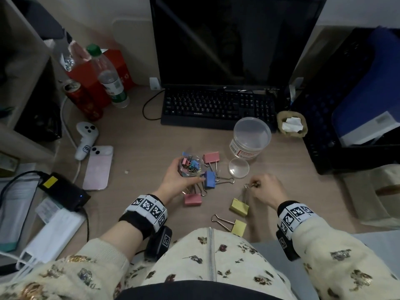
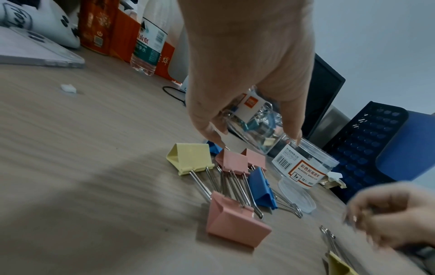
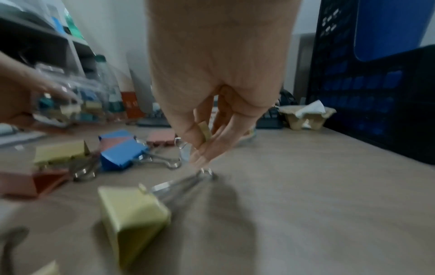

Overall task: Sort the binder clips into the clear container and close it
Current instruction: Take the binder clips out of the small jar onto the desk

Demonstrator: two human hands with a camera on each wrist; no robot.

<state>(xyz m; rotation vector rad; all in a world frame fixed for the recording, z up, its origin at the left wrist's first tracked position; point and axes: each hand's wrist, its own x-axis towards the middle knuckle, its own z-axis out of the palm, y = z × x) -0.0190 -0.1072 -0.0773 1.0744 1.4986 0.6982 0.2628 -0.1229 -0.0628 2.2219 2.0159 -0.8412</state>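
My left hand (image 1: pixel 184 176) grips a small clear container (image 1: pixel 191 166) full of small coloured binder clips and holds it just above the desk; the left wrist view shows it tilted (image 2: pixel 254 122). My right hand (image 1: pixel 257 186) pinches a small yellow binder clip (image 3: pixel 205 130) between thumb and fingers, low over the desk to the right. Large clips lie between and below the hands: a pink one (image 1: pixel 211 157), a blue one (image 1: pixel 210 179), another pink (image 1: pixel 192 199) and two yellow ones (image 1: pixel 239 206) (image 1: pixel 238 227). A round clear lid (image 1: pixel 238 168) lies flat on the desk.
A bigger clear labelled tub (image 1: pixel 251 137) stands behind the lid, in front of the keyboard (image 1: pixel 216 107). A phone (image 1: pixel 98 167), a white controller (image 1: pixel 85 137), a can and a bottle (image 1: pixel 109 79) are at the left. A black crate (image 1: pixel 346 105) walls the right side.
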